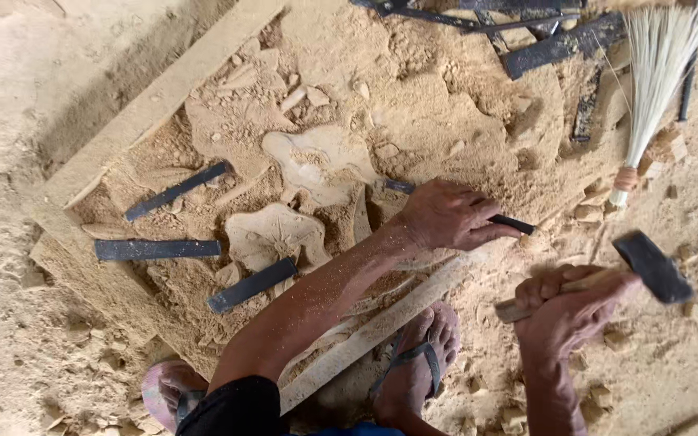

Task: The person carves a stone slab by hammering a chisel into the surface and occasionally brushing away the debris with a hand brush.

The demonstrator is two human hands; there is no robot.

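Note:
My left hand (450, 216) is closed around a dark metal chisel (510, 224) whose tip (393, 186) rests on a carved wooden panel (317, 165) covered in sawdust. My right hand (563, 311) grips the wooden handle of a hammer (648, 265) with a dark head, raised a little to the right of the chisel's end. The panel shows carved flower and leaf shapes (276, 234). My foot in a sandal (422, 355) presses on the panel's near frame edge.
Three loose dark chisels (175, 191) (157, 249) (252, 284) lie on the panel's left part. Several more tools (559, 44) lie at the top right beside a pale straw brush (652, 73). Wood chips and sawdust cover the ground all around.

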